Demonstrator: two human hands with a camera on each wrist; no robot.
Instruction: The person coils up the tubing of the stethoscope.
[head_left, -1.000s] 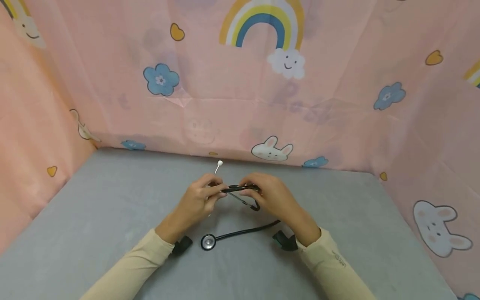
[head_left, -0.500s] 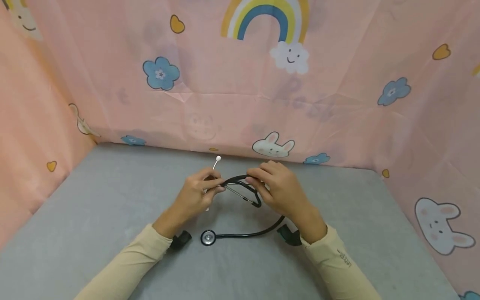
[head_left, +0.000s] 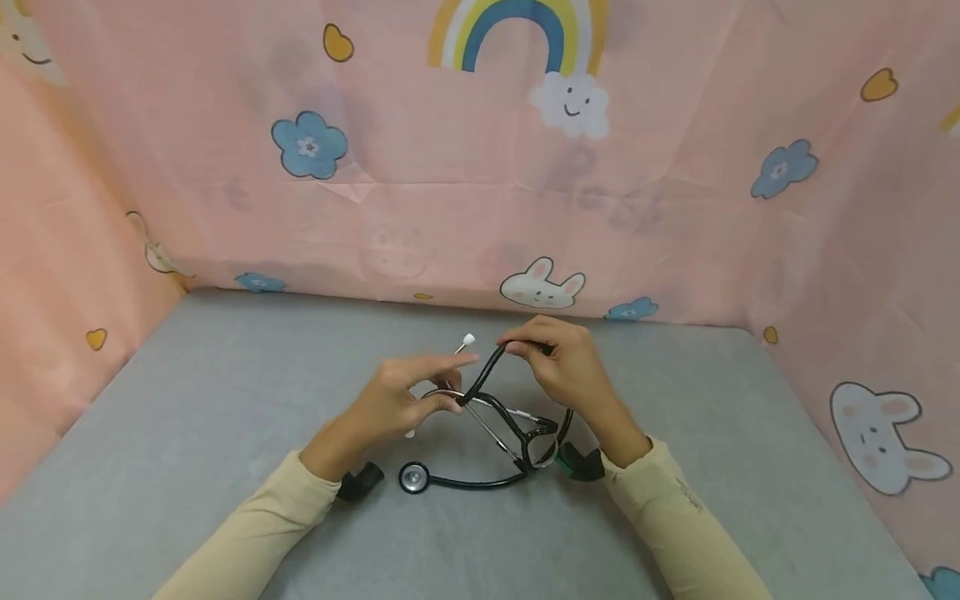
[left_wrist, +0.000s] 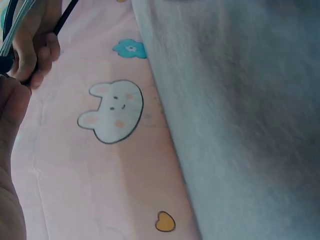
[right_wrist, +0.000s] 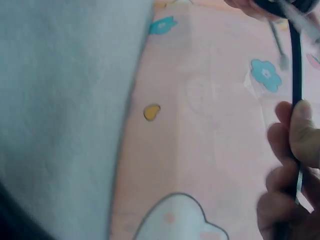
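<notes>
Both hands hold a black stethoscope (head_left: 486,372) above the grey table. My left hand (head_left: 397,396) grips its metal ear tubes and a bend of tubing between thumb and curled fingers, with the index finger stretched out. A white ear tip (head_left: 468,340) sticks up beyond that hand. To the right, my right hand (head_left: 566,362) pinches the black tubing and pulls it up at a slant; in the right wrist view the tubing (right_wrist: 296,65) runs through its fingers. Low in front, the round chestpiece (head_left: 414,477) lies on the table, facing up.
The grey table (head_left: 225,417) reaches back to a pink printed curtain (head_left: 420,208), which also hangs on the left and right sides. Dark wrist-worn devices show below the left wrist (head_left: 360,482) and the right wrist (head_left: 581,462).
My right hand has drawn one length of tubing up and away from the bundle. The forked part has dropped lower right, the loops have spread, and my left index finger has lifted off.
</notes>
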